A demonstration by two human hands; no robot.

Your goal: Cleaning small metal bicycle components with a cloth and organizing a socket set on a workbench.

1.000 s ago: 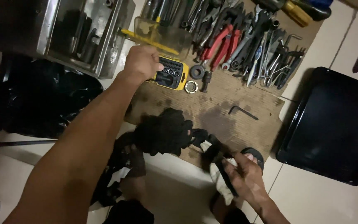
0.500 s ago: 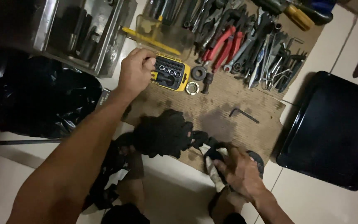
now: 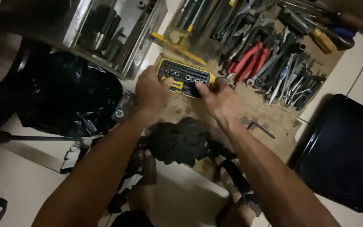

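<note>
A yellow socket and bit case [image 3: 185, 75] lies open on a brown mat [image 3: 269, 117], its black tray full of small sockets. My left hand [image 3: 150, 91] grips the case's left end, thumb on its top edge. My right hand [image 3: 220, 98] rests at the case's lower right corner, fingertips touching the tray. I cannot tell whether it pinches a socket. A black rag-like lump [image 3: 180, 141] lies just below both wrists.
Several pliers and wrenches [image 3: 269, 59] lie spread on the mat's far side, some red-handled. An L-shaped hex key [image 3: 260, 129] lies to the right. A metal toolbox [image 3: 110, 33] stands at upper left, a black bag [image 3: 64, 96] at left, a black tray [image 3: 349, 155] at right.
My right hand has risen from near my foot at the lower right up to the yellow case. My left hand has stayed on the case, which now lies open.
</note>
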